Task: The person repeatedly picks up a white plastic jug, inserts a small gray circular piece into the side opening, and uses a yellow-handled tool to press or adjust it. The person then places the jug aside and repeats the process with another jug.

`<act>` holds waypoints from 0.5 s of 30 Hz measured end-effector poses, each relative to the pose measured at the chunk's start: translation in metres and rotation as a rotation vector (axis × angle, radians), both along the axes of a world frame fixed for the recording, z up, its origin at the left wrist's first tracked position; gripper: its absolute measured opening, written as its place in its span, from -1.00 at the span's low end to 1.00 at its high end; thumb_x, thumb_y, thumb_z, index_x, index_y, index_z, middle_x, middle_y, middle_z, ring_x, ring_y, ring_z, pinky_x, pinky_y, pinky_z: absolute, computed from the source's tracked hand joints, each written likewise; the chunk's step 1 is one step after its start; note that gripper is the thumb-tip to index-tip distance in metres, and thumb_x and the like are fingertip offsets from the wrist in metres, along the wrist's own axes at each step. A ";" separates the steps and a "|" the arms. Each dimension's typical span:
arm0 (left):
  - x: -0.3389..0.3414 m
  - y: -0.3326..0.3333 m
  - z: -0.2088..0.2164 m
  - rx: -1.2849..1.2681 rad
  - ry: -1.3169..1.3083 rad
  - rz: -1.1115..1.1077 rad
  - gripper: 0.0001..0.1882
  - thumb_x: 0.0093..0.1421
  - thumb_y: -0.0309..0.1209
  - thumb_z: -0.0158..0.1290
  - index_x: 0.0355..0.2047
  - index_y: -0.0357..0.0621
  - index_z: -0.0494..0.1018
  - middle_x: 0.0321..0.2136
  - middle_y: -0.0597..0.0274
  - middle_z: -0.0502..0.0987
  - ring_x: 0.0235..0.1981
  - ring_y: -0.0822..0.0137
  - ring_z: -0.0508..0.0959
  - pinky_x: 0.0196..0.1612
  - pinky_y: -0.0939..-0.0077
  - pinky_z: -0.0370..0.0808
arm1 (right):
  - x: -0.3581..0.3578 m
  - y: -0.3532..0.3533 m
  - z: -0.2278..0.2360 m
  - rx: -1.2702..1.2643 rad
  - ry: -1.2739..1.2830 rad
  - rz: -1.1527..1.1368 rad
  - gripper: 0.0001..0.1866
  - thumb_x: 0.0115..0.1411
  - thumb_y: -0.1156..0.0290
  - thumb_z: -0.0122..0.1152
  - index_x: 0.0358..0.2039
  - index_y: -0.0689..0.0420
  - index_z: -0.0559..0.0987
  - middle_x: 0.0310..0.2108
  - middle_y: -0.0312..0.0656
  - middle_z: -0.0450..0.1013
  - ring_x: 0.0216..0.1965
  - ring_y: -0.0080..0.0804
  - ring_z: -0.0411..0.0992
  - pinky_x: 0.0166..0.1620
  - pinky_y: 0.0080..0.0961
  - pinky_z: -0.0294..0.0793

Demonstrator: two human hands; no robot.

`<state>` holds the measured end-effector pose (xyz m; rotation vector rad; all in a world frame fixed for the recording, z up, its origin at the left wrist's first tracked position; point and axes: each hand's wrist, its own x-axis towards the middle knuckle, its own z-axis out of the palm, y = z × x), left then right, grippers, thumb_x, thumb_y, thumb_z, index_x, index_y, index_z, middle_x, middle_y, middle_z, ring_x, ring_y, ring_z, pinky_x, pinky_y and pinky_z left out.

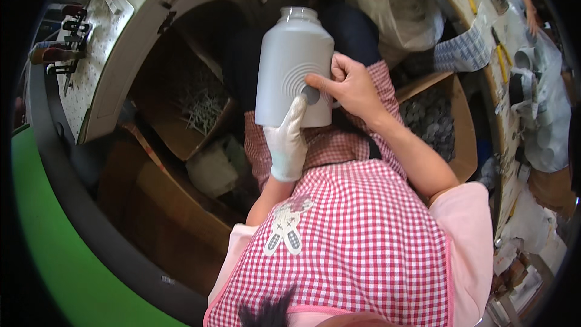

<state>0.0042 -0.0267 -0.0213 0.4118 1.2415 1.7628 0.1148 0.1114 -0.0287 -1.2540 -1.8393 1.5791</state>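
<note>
A light grey plastic jug [284, 54] stands in front of me over my lap, its open threaded neck pointing away. Concentric arched ridges mark its face, and a small dark grey disc [311, 95] lies against it by their lower right. My left hand [287, 145], in a white glove, grips the jug's near end, its thumb on the disc's left edge. Bare, my right hand [357, 88] holds the jug's right side with the thumb stretched to the disc's top. Most fingers of both hands are hidden behind the jug.
An open carton of grey discs [430, 118] sits at right, and a box of thin pale pieces [203, 106] at left. Beyond stands a large whitish sack [399, 9]. Yellow-handled tools [501, 60] lie on the right bench. Another person's hand [532, 21] shows at far right.
</note>
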 end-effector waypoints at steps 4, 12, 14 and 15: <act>-0.004 0.004 -0.006 0.021 -0.189 0.049 -0.67 0.41 -0.53 0.10 0.15 -0.34 0.48 0.06 0.15 0.55 0.07 0.35 0.56 0.11 0.48 0.52 | 0.010 0.005 0.008 -0.249 0.136 0.068 -0.42 0.04 0.10 0.65 -0.50 -0.03 0.28 -0.51 -0.43 0.30 -0.46 -0.67 0.29 -0.43 -0.67 0.36; -0.008 -0.005 -0.015 -0.053 0.141 0.016 -0.76 0.40 -0.54 0.11 0.04 -0.35 0.54 0.03 0.17 0.58 0.01 0.42 0.57 0.06 0.49 0.53 | 0.004 0.019 0.008 -0.048 -0.123 0.186 -0.30 -0.13 0.00 0.72 -0.56 -0.04 0.22 -0.59 -0.38 0.29 -0.53 -0.62 0.27 -0.46 -0.62 0.36; -0.010 -0.001 -0.013 -0.116 0.193 0.034 -0.74 0.39 -0.54 0.12 0.06 -0.33 0.52 0.03 0.17 0.57 0.01 0.43 0.56 0.07 0.48 0.52 | 0.000 0.024 0.012 -0.038 -0.182 0.192 -0.29 -0.12 -0.02 0.71 -0.56 -0.04 0.21 -0.60 -0.38 0.29 -0.54 -0.62 0.27 -0.47 -0.62 0.37; -0.010 0.000 -0.012 0.007 0.138 0.026 -0.71 0.39 -0.53 0.13 0.09 -0.32 0.51 0.02 0.17 0.57 0.01 0.43 0.56 0.08 0.47 0.51 | -0.001 0.026 0.015 -0.006 -0.143 0.220 -0.29 -0.12 -0.03 0.71 -0.57 -0.05 0.21 -0.60 -0.38 0.29 -0.54 -0.63 0.27 -0.47 -0.63 0.37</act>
